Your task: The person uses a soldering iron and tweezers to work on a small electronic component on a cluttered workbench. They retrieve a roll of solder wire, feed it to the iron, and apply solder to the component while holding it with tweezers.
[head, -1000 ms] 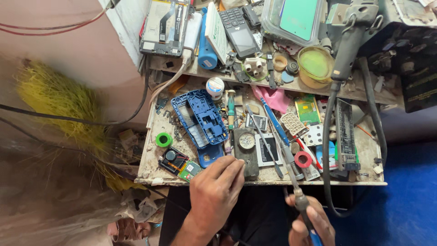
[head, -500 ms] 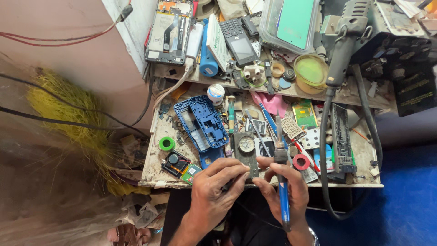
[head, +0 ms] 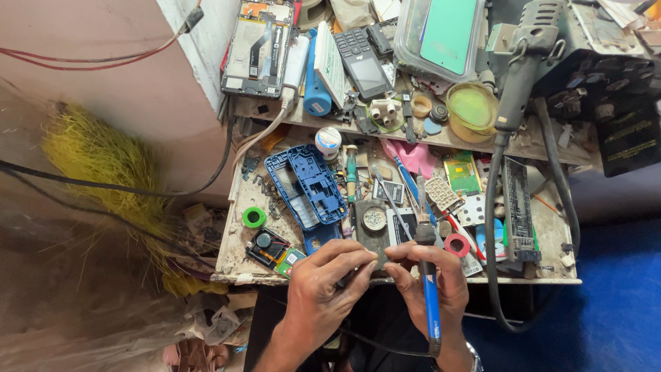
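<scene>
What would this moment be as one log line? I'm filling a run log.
left hand: pinching board edge | right hand: holding soldering iron, tip up | bench: blue frame, green tape

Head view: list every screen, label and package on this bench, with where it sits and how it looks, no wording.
Keypad phone: back shelf, centre; black, dark blank screen above grey keys.
Clear plastic box: back shelf, right of that phone; transparent, teal sheet inside.
White carton: back shelf, left of the phone; flat, on edge.
Round tin: bench, beside the blue frame; white, printed label.
Black label: far right unit; pale print.
</scene>
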